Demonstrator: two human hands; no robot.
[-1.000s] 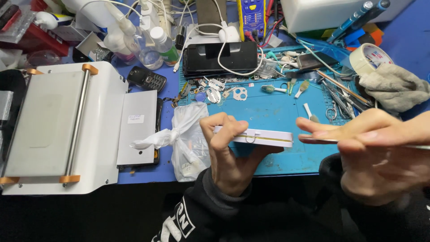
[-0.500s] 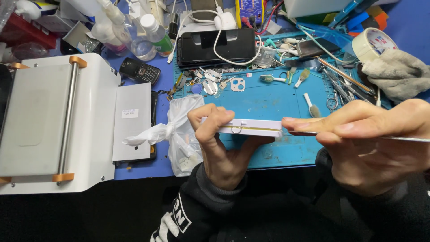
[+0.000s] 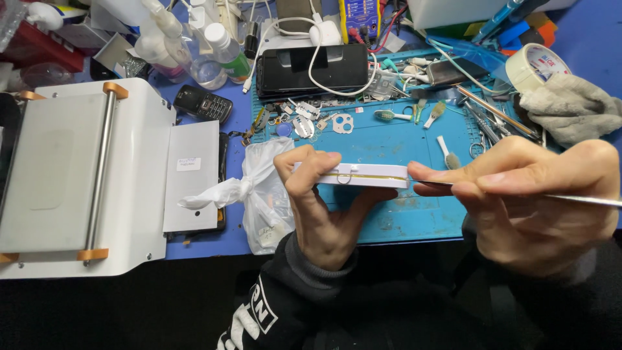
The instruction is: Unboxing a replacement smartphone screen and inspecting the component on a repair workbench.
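Note:
My left hand (image 3: pixel 324 207) grips a thin white phone (image 3: pixel 363 175) edge-on, its side with a yellow seam facing me, above the blue work mat (image 3: pixel 402 223). My right hand (image 3: pixel 531 201) pinches a slim metal pry tool (image 3: pixel 583 199) whose tip touches the phone's right end. Both hands sit in front of my dark sleeves at the bench's near edge.
A white laminating machine (image 3: pixel 84 175) fills the left. A tied plastic bag (image 3: pixel 262 194) lies beside my left hand. Behind are bottles (image 3: pixel 194 45), a small black phone (image 3: pixel 204 104), a black device (image 3: pixel 311 68) with white cable, loose parts, brushes, tape roll (image 3: pixel 534 65), grey cloth (image 3: pixel 570 107).
The view shifted slightly so the bench sits lower in frame. My hands keep the phone and the tool; the tool tip has come to the phone's right end.

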